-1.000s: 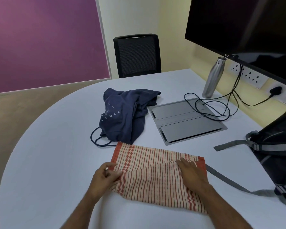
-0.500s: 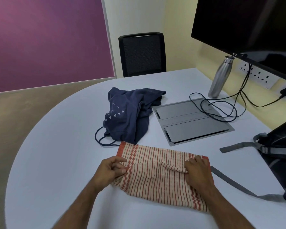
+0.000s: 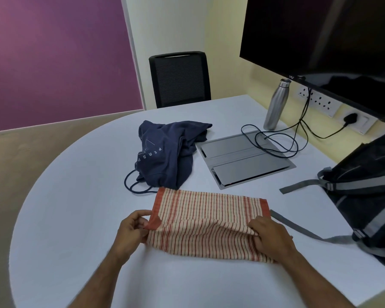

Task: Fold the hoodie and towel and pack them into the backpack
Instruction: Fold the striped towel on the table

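Both hands grasp the striped towel (image 3: 209,223) on the white table (image 3: 76,196): the left hand (image 3: 131,234) pinches its left edge, the right hand (image 3: 271,238) curls over its right edge, hiding that corner. Just beyond the towel lies the crumpled navy hoodie (image 3: 165,156). To the towel's right sits the black backpack (image 3: 369,196), cut off by the frame, its contents impossible to see.

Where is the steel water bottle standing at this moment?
In the head view, the steel water bottle stands upright at the table's far right edge, below the black monitor, just beyond the looped black cable.
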`<action>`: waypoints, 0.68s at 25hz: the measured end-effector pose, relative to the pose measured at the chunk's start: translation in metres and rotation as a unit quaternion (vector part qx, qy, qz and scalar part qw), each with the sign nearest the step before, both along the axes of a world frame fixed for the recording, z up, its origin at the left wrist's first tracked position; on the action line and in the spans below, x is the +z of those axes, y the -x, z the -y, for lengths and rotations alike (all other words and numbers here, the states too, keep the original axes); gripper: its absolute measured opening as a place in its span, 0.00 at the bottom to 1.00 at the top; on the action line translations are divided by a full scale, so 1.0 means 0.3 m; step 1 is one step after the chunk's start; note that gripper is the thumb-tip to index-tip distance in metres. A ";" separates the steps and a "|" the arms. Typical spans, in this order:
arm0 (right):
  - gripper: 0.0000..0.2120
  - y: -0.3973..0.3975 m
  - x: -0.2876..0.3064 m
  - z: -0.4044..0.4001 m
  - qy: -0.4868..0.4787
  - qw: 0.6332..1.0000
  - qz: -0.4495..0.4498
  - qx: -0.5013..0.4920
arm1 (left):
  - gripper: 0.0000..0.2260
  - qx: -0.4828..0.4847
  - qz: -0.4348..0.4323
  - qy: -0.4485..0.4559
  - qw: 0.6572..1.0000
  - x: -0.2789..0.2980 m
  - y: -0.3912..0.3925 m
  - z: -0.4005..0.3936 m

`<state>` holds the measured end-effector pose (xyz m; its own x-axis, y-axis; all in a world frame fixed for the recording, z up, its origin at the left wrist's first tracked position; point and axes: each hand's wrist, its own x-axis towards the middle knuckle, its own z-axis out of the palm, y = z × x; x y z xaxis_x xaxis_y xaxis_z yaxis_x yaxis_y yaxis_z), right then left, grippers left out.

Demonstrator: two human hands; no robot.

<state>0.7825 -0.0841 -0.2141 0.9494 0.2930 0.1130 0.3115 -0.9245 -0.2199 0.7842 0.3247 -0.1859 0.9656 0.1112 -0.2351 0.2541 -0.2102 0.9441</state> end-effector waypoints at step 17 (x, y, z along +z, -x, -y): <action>0.07 0.548 -0.061 -0.124 0.066 0.973 -0.213 -0.056 | 0.07 -0.317 0.022 -0.287 0.904 -0.178 0.305 -0.157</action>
<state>0.6181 -0.0469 -0.2323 0.9287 0.1708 -0.3292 0.1141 -0.9761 -0.1847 0.6928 0.3719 -0.2394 0.8853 -0.3760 -0.2736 -0.1242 -0.7582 0.6400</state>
